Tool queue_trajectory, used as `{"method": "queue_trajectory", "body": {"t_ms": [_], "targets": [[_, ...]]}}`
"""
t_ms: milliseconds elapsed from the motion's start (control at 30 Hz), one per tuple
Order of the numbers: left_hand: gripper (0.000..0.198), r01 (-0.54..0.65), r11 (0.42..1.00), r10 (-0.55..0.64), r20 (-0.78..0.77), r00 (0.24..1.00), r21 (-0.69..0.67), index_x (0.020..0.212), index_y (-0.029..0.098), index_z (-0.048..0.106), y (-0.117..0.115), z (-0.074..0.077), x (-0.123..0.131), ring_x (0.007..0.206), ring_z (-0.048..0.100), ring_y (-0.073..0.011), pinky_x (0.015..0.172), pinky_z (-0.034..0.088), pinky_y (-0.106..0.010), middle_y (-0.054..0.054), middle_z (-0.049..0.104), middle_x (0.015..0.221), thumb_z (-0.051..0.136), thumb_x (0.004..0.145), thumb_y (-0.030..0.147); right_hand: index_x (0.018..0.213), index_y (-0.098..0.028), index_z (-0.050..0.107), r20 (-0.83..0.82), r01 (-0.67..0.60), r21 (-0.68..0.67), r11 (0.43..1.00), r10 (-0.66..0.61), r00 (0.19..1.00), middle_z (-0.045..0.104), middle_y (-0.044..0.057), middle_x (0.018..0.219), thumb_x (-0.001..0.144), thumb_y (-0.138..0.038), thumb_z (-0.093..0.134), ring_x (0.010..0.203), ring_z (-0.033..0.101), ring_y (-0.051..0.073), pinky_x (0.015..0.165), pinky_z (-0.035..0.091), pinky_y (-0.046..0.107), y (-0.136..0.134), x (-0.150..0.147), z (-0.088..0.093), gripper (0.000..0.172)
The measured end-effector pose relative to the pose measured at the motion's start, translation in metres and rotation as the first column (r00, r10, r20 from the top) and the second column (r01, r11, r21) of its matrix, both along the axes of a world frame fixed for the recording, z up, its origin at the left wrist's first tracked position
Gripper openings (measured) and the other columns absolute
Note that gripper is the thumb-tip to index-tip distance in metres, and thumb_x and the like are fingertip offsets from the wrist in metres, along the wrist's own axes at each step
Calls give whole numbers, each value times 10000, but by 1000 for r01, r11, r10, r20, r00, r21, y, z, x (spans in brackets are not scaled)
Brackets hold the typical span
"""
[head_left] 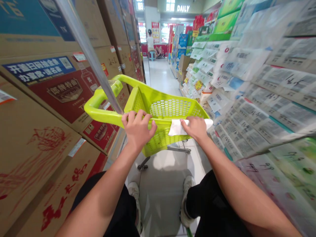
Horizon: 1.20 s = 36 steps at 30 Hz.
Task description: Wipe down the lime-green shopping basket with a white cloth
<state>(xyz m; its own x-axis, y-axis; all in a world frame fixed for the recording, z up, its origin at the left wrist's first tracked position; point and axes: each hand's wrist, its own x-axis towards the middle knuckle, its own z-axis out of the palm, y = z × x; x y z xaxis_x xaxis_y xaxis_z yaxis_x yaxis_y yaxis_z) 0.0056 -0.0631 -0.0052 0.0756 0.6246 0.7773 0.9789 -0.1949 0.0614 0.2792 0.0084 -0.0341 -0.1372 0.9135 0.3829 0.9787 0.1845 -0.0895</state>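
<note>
A yellow-green shopping cart [170,108] with a perforated basket stands sideways in front of me. My left hand [138,128] lies over the near rim, fingers curled across its top and thumb to the right. Farther right along that rim, my right hand [196,127] grips a white cloth or tissue [175,127] against the plastic. The cloth sticks out on both sides of that hand. A grey metal pole [91,49] slants down from the upper left to just beside my left fingers; its lower end is hidden behind the rim. The visible basket interior holds nothing.
Stacked cardboard boxes [41,138] wall the left side. Piled tissue packs [261,102] line the right side closely. A tiled floor aisle [161,74] runs ahead to a person [150,41] at a blue stool [152,55]. My shoes flank the space below the cart.
</note>
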Motion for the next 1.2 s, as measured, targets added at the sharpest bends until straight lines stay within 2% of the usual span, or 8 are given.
{"method": "queue_trajectory", "body": {"t_ms": [233,333,533,700,900,1000,1100,1200], "targets": [[187,14,1000,-14,-14,1000,6,950,285,751,-5,-5,21,1063,570,-352,1038,272,-599,-80,744,1059,607,941,404,968,-201,740,-172,-232,180,956,263,949,801,107,994,1124,-523,378,981,686,265,869,371,358,-32,-86,8,509],[209,42,999,-43,-36,998,-9,1009,281,761,-5,-6,17,1073,572,-352,1045,270,-593,-84,750,1076,598,950,397,968,-211,720,-160,-278,185,943,308,938,802,89,998,1136,-513,355,962,686,249,842,369,348,-35,-101,15,503],[167,26,999,-25,-21,999,33,944,281,705,6,-3,-8,1031,567,-311,1090,270,-584,-32,750,977,584,947,396,943,-191,780,-26,-115,-20,993,115,993,809,140,908,1125,-627,295,864,718,264,772,367,346,-13,-51,16,678],[183,36,999,-37,36,999,28,884,287,667,19,-3,-47,1068,551,-315,1140,244,-601,-26,727,951,562,908,434,1010,-203,797,-13,33,-105,994,-34,999,811,148,995,1129,-553,299,931,729,280,754,378,341,1,10,3,620],[139,64,998,-64,172,983,7,787,297,704,42,-1,-104,1182,536,-364,1189,245,-640,-58,741,939,579,818,347,1107,-189,738,-64,-383,-74,921,378,923,795,120,1155,1133,-461,303,1139,683,258,1136,354,403,-5,43,-15,514],[207,10,999,-18,243,970,34,710,276,689,57,-3,-121,1185,541,-339,1215,252,-654,-60,732,941,542,855,297,1247,-176,704,-79,-494,-100,864,488,869,793,121,1161,1131,-517,322,1110,695,258,1068,405,376,-15,36,-16,526],[220,-131,991,111,327,938,40,981,225,767,69,-12,-120,1476,397,-379,1282,165,-684,-100,595,1464,573,906,295,1315,-177,694,9,-474,-168,865,482,876,804,126,1098,1135,-508,336,1034,717,267,960,435,351,-29,14,-12,520],[585,-285,958,224,547,807,29,1511,177,536,78,-24,-114,1666,132,-404,1335,126,-655,-189,247,1737,565,933,262,1404,-188,674,109,-402,-208,892,429,896,808,133,1029,1138,-469,351,941,734,282,862,447,351,-48,-13,-10,504]]}}
